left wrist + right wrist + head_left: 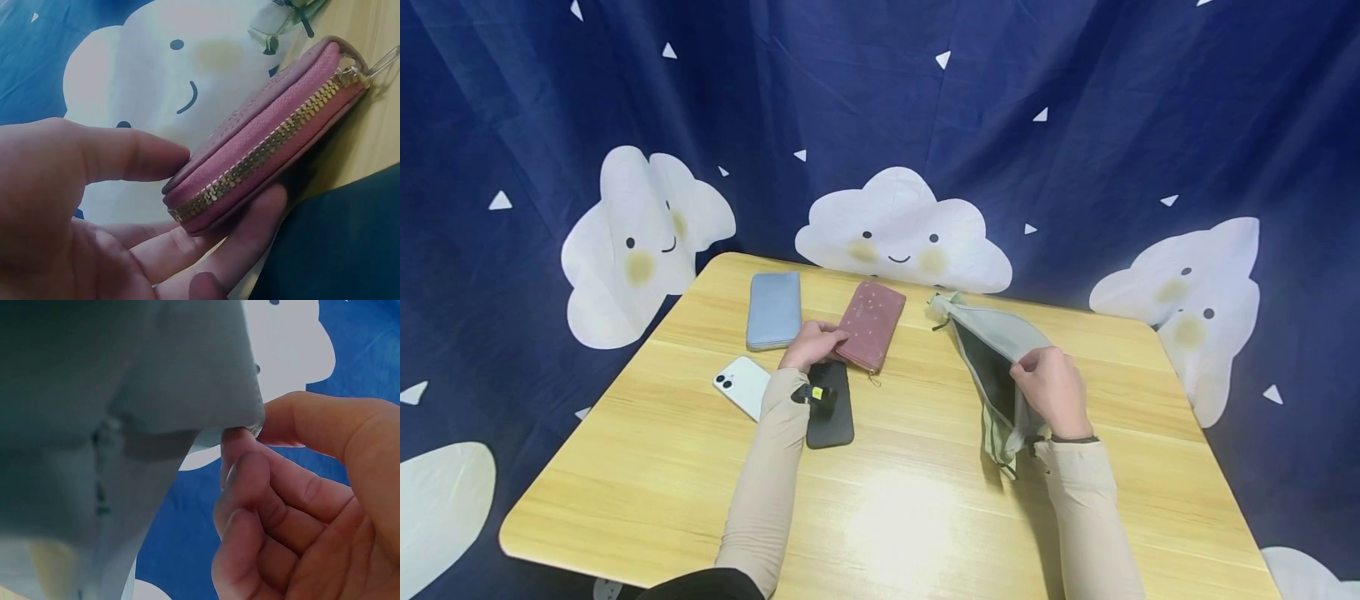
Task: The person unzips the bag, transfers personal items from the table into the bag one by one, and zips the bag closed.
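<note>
My left hand (812, 344) pinches the lower left corner of a dusty-pink zip wallet (871, 327). In the left wrist view the thumb lies on top of the wallet (269, 137) and fingers are beneath it, beside the gold zip. My right hand (1054, 388) pinches the edge of a grey-green fabric bag (1011, 331) between thumb and index finger. The bag's mouth gapes toward the left, with a dark inside. In the right wrist view the bag's cloth (187, 369) hangs from the fingertips; its contents cannot be made out.
A light-blue zip wallet (774, 310) lies at the back left of the wooden table (647, 475). Near the left forearm are a white phone (742, 385) and a black phone (831, 417), partly covered by the hand and sleeve. A blue curtain (880, 92) with clouds hangs behind.
</note>
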The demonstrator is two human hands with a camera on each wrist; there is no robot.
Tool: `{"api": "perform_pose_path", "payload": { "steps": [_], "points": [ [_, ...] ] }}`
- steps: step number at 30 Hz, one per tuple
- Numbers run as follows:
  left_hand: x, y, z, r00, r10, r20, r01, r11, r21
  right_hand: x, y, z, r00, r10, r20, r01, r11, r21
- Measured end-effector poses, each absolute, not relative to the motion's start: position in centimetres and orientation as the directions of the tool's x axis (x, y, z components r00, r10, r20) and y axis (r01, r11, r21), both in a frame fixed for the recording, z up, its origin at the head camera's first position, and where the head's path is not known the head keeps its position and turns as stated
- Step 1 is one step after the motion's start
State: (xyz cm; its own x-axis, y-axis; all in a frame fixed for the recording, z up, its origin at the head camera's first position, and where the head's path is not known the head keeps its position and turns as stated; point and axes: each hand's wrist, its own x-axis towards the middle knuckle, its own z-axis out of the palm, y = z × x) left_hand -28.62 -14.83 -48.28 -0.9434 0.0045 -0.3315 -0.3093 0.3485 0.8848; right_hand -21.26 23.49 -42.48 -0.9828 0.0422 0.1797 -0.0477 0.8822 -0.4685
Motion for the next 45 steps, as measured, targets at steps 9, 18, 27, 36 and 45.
{"api": "perform_pose_path", "payload": {
  "steps": [9, 18, 27, 36, 45],
  "points": [
    [-28.9, -14.8, -48.6, -0.942, 0.014, -0.336, -0.319, 0.279, 0.906, -21.3, 23.5, -42.4, -0.983, 0.039, 0.181, -0.052, 0.881, -0.47],
    [-29.2, -14.5, -48.8, -0.948, 0.055, -0.313, -0.298, 0.19, 0.936, -21.4, 23.4, -42.6, -0.983, 0.04, 0.18, -0.05, 0.881, -0.47],
    [-29.2, -14.4, -48.7, -0.956, 0.077, -0.282, -0.273, 0.111, 0.956, -21.5, 23.5, -42.6, -0.982, 0.037, 0.183, -0.054, 0.882, -0.468],
    [-29.1, -14.3, -48.3, -0.955, 0.11, -0.274, -0.269, 0.057, 0.961, -21.4, 23.6, -42.7, -0.982, 0.041, 0.186, -0.053, 0.878, -0.475],
    [-28.9, -13.8, -47.9, -0.954, 0.161, -0.253, -0.254, 0.018, 0.967, -21.4, 23.7, -42.7, -0.981, 0.041, 0.191, -0.055, 0.88, -0.471]
  ]
}}
